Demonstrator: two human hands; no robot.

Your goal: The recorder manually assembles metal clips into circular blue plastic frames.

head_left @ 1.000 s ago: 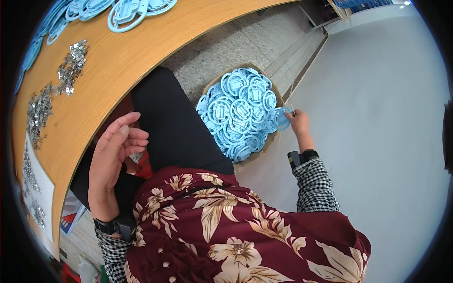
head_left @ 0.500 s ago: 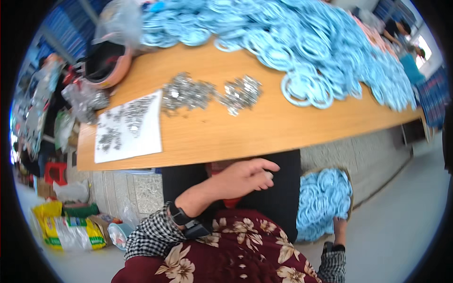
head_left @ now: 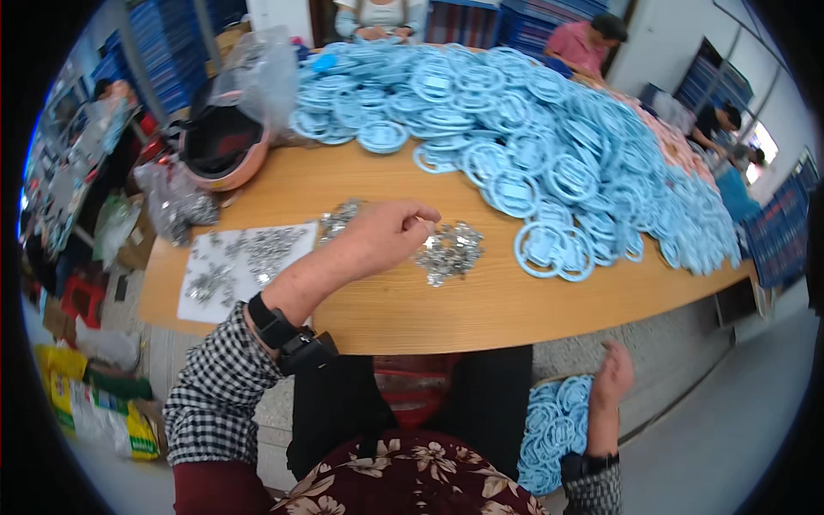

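Observation:
My left hand (head_left: 386,233) is over the wooden table, its fingers bent and drawn together at the edge of a small heap of shiny silver metal pieces (head_left: 455,256). Whether a piece is between the fingertips is too small to tell. Behind my wrist lies a second silver heap (head_left: 342,216), partly covered by the arm. My right hand (head_left: 612,375) is raised beside the table's front edge, fingers loosely apart, with nothing visible in it. Below it stands a basket of light blue plastic rings (head_left: 549,433).
A large pile of light blue rings (head_left: 515,112) covers the table's far side, with pink ones (head_left: 665,137) behind. A white sheet (head_left: 202,305) with small metal parts lies left, near a pink-rimmed black bowl (head_left: 225,146) and plastic bags (head_left: 176,193). Other people (head_left: 584,47) sit beyond.
My left hand has moved from above my lap up to the silver heap on the table. My right hand has come up out of the basket of rings. The view has tilted upward.

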